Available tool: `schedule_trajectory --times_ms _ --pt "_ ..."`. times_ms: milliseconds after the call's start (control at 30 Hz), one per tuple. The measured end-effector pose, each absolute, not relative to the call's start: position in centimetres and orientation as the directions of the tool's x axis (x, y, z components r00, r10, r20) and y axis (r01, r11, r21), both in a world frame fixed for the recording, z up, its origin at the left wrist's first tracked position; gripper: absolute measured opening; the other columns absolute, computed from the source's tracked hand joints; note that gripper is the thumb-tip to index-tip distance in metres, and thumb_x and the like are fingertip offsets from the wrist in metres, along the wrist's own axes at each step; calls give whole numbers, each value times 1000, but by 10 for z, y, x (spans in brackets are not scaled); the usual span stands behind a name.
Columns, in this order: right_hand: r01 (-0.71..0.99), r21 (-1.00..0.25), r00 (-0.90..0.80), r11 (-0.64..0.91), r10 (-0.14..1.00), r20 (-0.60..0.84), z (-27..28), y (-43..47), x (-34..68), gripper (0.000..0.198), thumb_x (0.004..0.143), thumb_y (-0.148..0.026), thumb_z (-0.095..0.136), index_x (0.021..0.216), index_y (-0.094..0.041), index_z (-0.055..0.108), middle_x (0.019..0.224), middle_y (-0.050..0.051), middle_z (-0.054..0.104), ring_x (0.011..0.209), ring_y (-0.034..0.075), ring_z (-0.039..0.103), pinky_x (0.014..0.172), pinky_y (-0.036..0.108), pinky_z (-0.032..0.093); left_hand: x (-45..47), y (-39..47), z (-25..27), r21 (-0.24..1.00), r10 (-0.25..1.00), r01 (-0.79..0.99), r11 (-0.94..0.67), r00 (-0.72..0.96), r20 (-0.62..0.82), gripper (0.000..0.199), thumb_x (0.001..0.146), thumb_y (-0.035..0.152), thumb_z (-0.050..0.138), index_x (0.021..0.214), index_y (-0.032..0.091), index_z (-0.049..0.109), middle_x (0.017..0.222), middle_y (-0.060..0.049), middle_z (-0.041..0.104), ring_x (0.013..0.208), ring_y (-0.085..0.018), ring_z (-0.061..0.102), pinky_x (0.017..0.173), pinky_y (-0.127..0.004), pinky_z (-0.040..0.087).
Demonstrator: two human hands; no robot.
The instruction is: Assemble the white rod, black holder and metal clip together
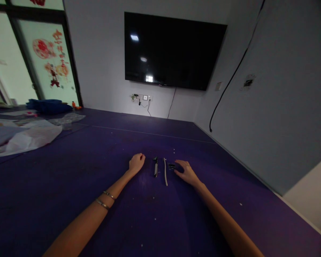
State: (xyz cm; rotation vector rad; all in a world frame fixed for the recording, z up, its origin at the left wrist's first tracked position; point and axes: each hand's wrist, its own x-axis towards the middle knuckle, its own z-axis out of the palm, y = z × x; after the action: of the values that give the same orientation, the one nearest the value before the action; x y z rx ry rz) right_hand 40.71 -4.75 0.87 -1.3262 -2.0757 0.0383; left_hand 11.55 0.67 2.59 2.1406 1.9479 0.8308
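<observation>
Palm down on the purple surface, my left hand point(137, 163) is loosely closed, with nothing seen in it; its curled fingers are mostly hidden. To its right lies a razor point(156, 169) with a black and pale handle, head pointing away from me. Beside the razor is a slim white stick, seemingly a toothbrush point(165, 172), lying lengthwise. A small dark flat piece point(172, 166), too small to name, lies right of that. My right hand point(186, 172) is just beside this piece, thumb and fingers apart; whether a fingertip touches it I cannot tell.
The purple surface point(117, 200) carries scattered white specks. White plastic sheeting point(33, 137) and a dark blue cloth bundle point(49, 106) lie at the left. A television point(173, 51) hangs on the far wall above sockets point(145, 97). A black cable point(231, 78) dangles along the right wall.
</observation>
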Motion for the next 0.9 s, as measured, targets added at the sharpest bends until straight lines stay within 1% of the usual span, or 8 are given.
schedule_trajectory --times_ms 100,200,400,567,700,800,900 --pt "782 -372 -300 501 825 479 11 -38 401 50 71 -30 60 119 -17 55 120 10 58 114 25 49 99 42 33 118 7 24 394 935 892 -223 82 344 28 88 28 37 82 18 63 91 -7 64 90 -18 56 75 -26 38" --pt "792 -395 -285 466 854 435 13 -33 397 51 70 -29 60 119 -18 56 118 9 60 113 24 51 98 41 34 120 8 21 347 926 902 -256 126 356 27 87 27 39 81 17 63 91 -8 63 91 -19 54 80 -28 38" --pt "804 -417 -253 424 878 406 14 -33 398 49 69 -26 60 117 -18 57 114 9 62 108 23 55 96 39 37 119 12 18 310 924 913 -265 148 353 30 88 26 36 82 16 64 90 -9 62 90 -20 54 79 -29 39" --pt "801 -410 -262 436 871 415 13 -32 398 48 70 -27 59 117 -16 57 112 10 62 105 23 55 95 38 38 119 13 17 291 922 916 -277 167 351 29 87 24 37 83 16 65 92 -9 62 91 -20 54 80 -29 39" --pt "792 -420 -256 443 866 430 13 -33 402 48 71 -29 60 117 -17 56 113 9 61 107 22 55 95 38 38 121 10 17 277 920 918 -283 179 347 29 87 25 37 84 15 64 93 -10 61 92 -21 53 82 -32 38" --pt "835 -398 -186 381 875 448 10 -36 409 42 76 -28 54 116 -16 57 112 10 62 106 22 55 95 39 38 123 7 15 256 912 923 -287 181 368 27 87 25 37 89 14 62 98 -13 58 99 -24 50 86 -35 37" --pt "914 -313 -106 257 898 427 6 -43 420 40 82 -25 46 120 -16 55 120 12 58 114 25 49 95 41 37 124 6 11 217 891 926 -309 202 406 25 86 23 39 101 13 57 108 -15 55 107 -26 47 90 -37 35"
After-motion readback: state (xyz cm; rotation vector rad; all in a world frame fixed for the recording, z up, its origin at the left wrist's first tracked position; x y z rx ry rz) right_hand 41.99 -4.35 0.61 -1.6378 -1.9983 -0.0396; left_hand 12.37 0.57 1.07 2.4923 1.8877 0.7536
